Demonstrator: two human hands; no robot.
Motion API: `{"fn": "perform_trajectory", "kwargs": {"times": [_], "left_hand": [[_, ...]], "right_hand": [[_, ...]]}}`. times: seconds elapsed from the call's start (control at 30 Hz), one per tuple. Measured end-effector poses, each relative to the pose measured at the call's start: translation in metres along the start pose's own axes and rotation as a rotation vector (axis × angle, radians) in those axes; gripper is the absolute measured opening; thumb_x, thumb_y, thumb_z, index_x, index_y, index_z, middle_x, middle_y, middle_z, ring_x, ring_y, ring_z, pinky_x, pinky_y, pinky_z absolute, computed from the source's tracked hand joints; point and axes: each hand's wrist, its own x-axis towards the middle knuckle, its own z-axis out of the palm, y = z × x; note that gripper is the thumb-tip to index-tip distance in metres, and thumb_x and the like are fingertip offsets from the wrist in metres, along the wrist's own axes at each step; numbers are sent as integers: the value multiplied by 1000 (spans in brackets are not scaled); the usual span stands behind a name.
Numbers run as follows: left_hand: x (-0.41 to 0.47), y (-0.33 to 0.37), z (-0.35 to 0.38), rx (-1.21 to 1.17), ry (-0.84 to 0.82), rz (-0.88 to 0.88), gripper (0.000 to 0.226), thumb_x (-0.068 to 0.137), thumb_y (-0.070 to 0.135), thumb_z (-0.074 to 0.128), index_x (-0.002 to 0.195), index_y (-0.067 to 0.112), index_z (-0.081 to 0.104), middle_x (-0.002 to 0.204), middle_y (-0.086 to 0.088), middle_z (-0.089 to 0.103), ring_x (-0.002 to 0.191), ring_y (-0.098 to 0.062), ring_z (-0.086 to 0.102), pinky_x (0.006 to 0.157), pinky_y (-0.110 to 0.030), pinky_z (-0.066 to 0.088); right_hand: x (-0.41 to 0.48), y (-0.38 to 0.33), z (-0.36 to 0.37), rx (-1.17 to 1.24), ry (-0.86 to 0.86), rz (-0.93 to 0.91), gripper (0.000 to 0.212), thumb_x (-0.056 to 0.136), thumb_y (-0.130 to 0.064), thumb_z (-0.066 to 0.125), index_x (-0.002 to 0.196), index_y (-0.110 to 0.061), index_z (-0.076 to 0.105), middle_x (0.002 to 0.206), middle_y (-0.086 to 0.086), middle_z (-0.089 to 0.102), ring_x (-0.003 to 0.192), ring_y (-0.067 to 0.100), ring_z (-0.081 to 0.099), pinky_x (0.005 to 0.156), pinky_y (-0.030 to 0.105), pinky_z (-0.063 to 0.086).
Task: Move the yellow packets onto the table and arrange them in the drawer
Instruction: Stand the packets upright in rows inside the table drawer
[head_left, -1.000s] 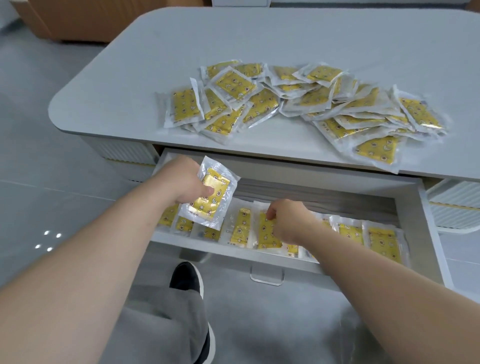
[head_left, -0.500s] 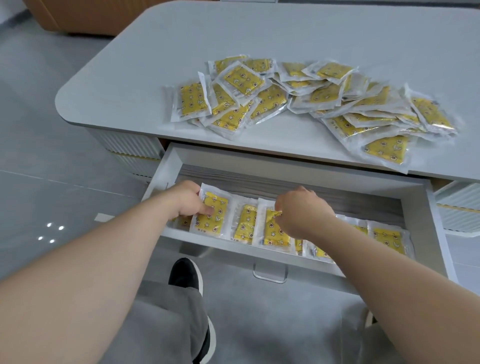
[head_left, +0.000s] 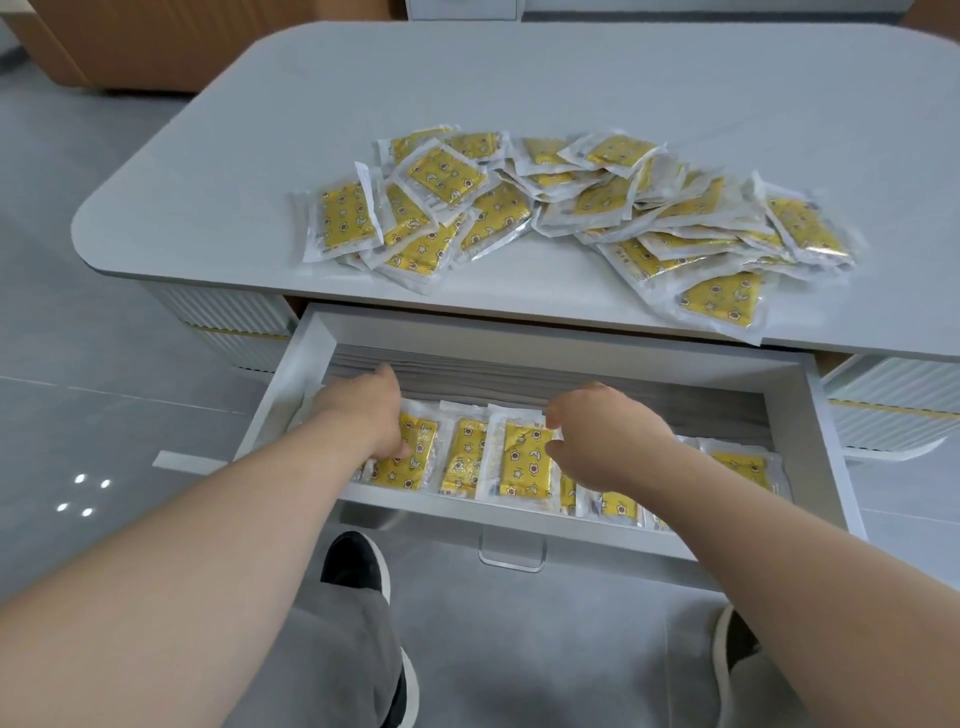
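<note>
Several yellow packets in clear wrappers lie in a loose pile (head_left: 571, 208) on the grey table (head_left: 519, 78). Below it the white drawer (head_left: 813, 441) is pulled out, with a row of packets along its front. My left hand (head_left: 363, 415) lies on the leftmost visible packet (head_left: 410, 465), thumb pressing on it and a finger stretched toward the drawer's back. My right hand (head_left: 608, 436) has curled fingers that pinch the right edge of another packet (head_left: 522, 462). One packet (head_left: 465, 457) lies between those two. More packets (head_left: 740, 467) lie to the right, partly hidden by my right arm.
The drawer's clear handle (head_left: 511, 553) hangs at its front. My black shoe (head_left: 353, 561) and grey trouser leg stand on the tiled floor below it. A wooden cabinet (head_left: 130, 41) stands at the back left. Ribbed white panels flank the drawer.
My left hand lowered its packet into the drawer's left end and now presses it flat. My right hand stayed on the neighbouring packet. The camera moved back a little.
</note>
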Motion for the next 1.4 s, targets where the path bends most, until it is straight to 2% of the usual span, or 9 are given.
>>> {"fn": "perform_trajectory", "kwargs": {"times": [0.2,0.4,0.53,0.7,0.9,1.1,1.2,1.27,1.4], "left_hand": [[-21,25,-60,-57,240,61,21,87,38,70,92,19,63,83,1,59,71,-20,57,50,-26,34],[-14,-14,-101,-452,612,-20,27,98,38,58,101,12,66,98,-8,66,89,-32,62,68,-38,49],[6,-31,-106,-501,591,-71,44,99,38,56,132,8,55,132,-16,53,120,-38,52,95,-50,47],[25,-35,-98,-393,446,71,52,105,41,39,151,20,33,164,-4,24,142,-36,31,105,-54,36],[27,-48,-97,-402,521,-20,38,106,36,36,128,10,53,132,-16,49,116,-40,50,88,-43,39],[42,-62,-96,-474,528,-131,57,96,47,62,134,8,45,132,-17,49,123,-37,48,95,-46,41],[47,-62,-98,-513,526,-167,65,92,46,67,135,6,41,134,-18,52,126,-36,47,97,-44,40],[49,-59,-99,-534,550,-155,65,91,42,71,134,5,40,133,-18,53,125,-37,48,97,-44,40],[47,-56,-105,-672,564,-204,74,84,28,79,138,7,34,135,-18,46,125,-37,48,98,-44,40]], "right_hand": [[4,-2,-18,66,79,-11,17,96,-28,54,108,-23,66,106,-2,62,87,21,65,78,40,61],[12,-20,-38,328,215,-11,16,97,-23,52,100,-24,67,90,-7,67,74,16,68,71,39,62],[18,-38,-51,440,289,-5,11,98,-27,56,98,-24,67,86,-9,65,72,13,64,65,31,57],[47,-70,-81,449,383,21,13,98,-28,54,101,-22,65,90,-5,67,73,14,63,58,28,50],[113,-131,-118,278,458,45,30,101,-31,49,121,-12,59,126,9,56,104,29,60,69,33,47],[136,-157,-113,79,425,126,46,100,-48,55,131,-13,56,143,12,42,134,32,40,94,45,46],[140,-158,-115,304,427,142,40,94,-38,66,125,-14,58,128,9,53,121,29,51,92,42,51],[139,-158,-121,559,399,142,20,89,-24,70,105,-14,62,99,6,59,88,23,58,72,32,50],[129,-147,-133,920,338,232,19,92,-9,61,80,-15,48,76,2,49,65,18,43,57,27,43]]}}
